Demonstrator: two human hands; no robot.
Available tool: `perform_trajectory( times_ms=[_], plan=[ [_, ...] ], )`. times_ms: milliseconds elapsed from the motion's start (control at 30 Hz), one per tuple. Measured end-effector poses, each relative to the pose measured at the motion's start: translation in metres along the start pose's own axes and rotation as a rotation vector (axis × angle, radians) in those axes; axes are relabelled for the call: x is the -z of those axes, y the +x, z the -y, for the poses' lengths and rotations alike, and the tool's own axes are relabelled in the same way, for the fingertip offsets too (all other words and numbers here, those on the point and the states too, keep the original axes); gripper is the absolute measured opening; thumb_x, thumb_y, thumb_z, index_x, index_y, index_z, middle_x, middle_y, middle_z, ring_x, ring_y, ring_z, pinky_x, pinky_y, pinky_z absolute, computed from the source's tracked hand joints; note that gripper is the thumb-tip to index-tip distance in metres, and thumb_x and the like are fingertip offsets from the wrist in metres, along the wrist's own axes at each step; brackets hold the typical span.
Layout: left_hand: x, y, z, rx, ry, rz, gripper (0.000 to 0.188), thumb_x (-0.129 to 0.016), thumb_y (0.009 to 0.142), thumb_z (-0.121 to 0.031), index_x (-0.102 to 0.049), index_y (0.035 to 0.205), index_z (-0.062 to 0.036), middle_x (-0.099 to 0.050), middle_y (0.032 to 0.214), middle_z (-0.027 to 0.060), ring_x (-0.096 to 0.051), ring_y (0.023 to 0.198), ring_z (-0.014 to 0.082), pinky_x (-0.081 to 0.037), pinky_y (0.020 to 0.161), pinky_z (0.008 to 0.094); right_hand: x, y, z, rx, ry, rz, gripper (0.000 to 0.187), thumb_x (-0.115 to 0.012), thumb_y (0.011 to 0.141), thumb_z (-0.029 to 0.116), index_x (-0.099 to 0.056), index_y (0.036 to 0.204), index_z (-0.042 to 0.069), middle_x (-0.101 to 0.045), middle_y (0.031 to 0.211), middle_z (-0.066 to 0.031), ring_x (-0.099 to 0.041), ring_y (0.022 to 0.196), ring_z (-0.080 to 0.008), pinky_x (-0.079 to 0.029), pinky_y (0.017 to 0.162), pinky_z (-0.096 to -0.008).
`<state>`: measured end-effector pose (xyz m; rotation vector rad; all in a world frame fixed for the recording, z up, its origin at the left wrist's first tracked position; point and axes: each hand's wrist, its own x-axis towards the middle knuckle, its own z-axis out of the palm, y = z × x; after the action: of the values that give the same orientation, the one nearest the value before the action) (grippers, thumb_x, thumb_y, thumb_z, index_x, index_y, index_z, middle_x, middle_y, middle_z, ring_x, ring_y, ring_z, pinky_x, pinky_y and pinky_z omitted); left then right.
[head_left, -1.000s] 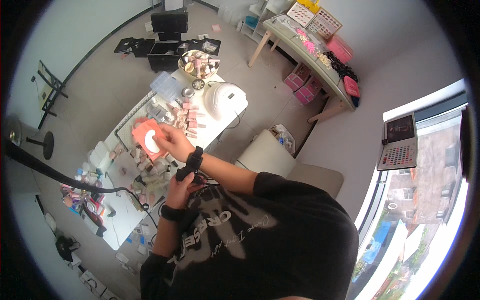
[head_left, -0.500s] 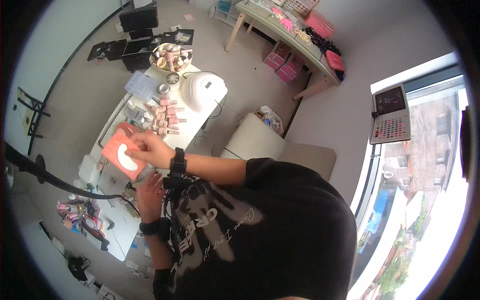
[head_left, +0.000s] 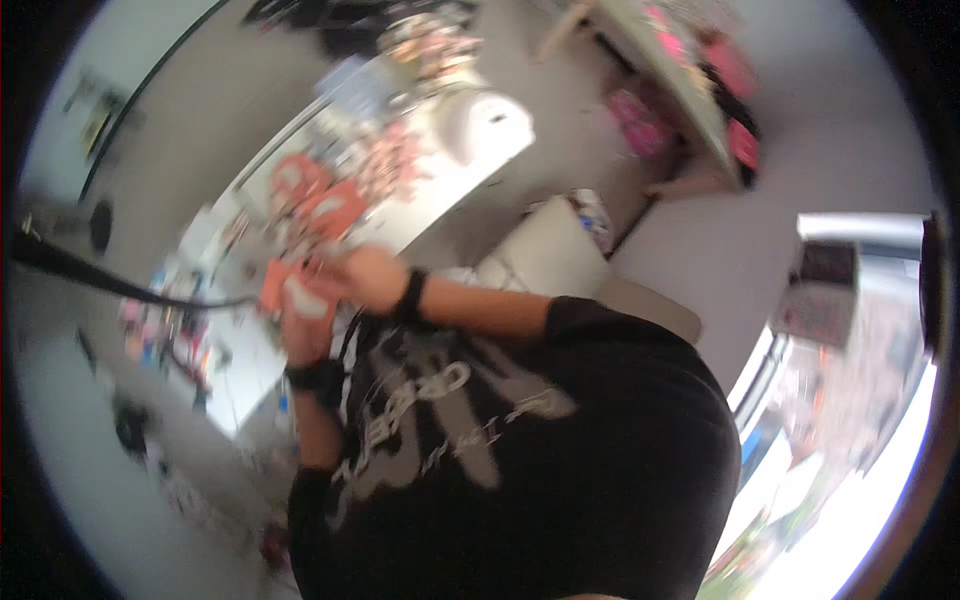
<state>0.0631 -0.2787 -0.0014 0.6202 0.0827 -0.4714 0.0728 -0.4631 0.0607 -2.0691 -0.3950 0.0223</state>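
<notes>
Motion blurs the view. In front of my chest, both hands meet at a small flat pink packet [head_left: 288, 280] with a white curved shape on it. My left hand [head_left: 307, 343] is closed on its lower part. My right hand [head_left: 372, 280] is closed at its right side, fingertips smeared. Beyond the hands, a similar pink packet [head_left: 342, 203] with a white crescent lies on the white table [head_left: 405, 218], next to a rounder pink thing [head_left: 298, 178]. Each wrist wears a black band.
Farther along the table are several pinkish bottles [head_left: 390, 165], a white nail lamp [head_left: 480, 125], a clear bluish box [head_left: 360, 88] and a full basket [head_left: 430, 50]. A dark curved arm [head_left: 130, 285] juts in from the left. A pale seat [head_left: 540, 250] is at right.
The view has swung, shifting the room up and right. The crescent packet from my right hand seems to lie on the table now. Both hands have come together on a pink packet nearer my chest.
</notes>
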Motion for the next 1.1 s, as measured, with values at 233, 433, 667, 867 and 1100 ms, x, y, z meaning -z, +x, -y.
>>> perform_trajectory(
  times_ms=[233,433,667,867,1100],
  plan=[
    [0.001,-0.049,-0.03,-0.242,0.011,-0.492,0.041,-0.041,0.102,-0.028,-0.037,0.138,-0.0099,-0.051,0.121,0.0141,-0.054,0.106,0.0271,-0.043,0.1,0.0489,-0.001,0.021,-0.125,-0.288,-0.189,0.184,0.024,-0.059,0.088,0.025,-0.065,0.099,0.005,-0.07,0.088,-0.0134,-0.067,0.08,-0.0284,-0.051,0.074,-0.0401],
    [0.022,-0.075,-0.015,-0.201,-0.11,-0.673,0.038,-0.042,0.1,-0.035,-0.046,0.124,-0.0056,-0.057,0.106,0.0117,-0.059,0.091,0.0246,-0.048,0.092,0.0481,-0.02,0.058,-0.176,-0.056,-0.472,0.247,0.037,-0.061,0.083,0.017,-0.057,0.118,0.005,-0.062,0.114,-0.0155,-0.059,0.103,-0.0314,-0.048,0.089,-0.0415],
    [-0.002,-0.079,-0.002,-0.221,-0.106,-0.737,0.046,-0.042,0.099,-0.043,-0.042,0.131,-0.0092,-0.057,0.111,0.0111,-0.058,0.095,0.0266,-0.05,0.087,0.0471,-0.082,0.095,-0.219,0.14,-0.647,0.31,0.041,-0.053,0.087,0.015,-0.05,0.128,0.014,-0.048,0.137,-0.0104,-0.047,0.125,-0.0297,-0.041,0.099,-0.0454],
    [-0.007,-0.095,-0.01,-0.307,-0.168,-0.693,0.052,-0.045,0.097,-0.047,-0.038,0.137,-0.0153,-0.056,0.12,0.0156,-0.06,0.1,0.0316,-0.052,0.086,0.0478,-0.081,0.093,-0.215,0.157,-0.785,0.472,0.038,-0.046,0.091,0.015,-0.048,0.129,0.014,-0.055,0.13,-0.0107,-0.053,0.119,-0.0292,-0.04,0.1,-0.0444],
    [-0.006,-0.097,-0.006,-0.398,-0.166,-0.649,0.052,-0.047,0.097,-0.044,-0.037,0.138,-0.0126,-0.051,0.126,0.0183,-0.056,0.108,0.034,-0.048,0.093,0.0497,-0.076,0.095,-0.229,0.247,-0.609,0.407,0.033,-0.054,0.09,0.019,-0.057,0.123,0.015,-0.06,0.123,-0.0088,-0.056,0.111,-0.0308,-0.044,0.094,-0.0439]
  ],
)
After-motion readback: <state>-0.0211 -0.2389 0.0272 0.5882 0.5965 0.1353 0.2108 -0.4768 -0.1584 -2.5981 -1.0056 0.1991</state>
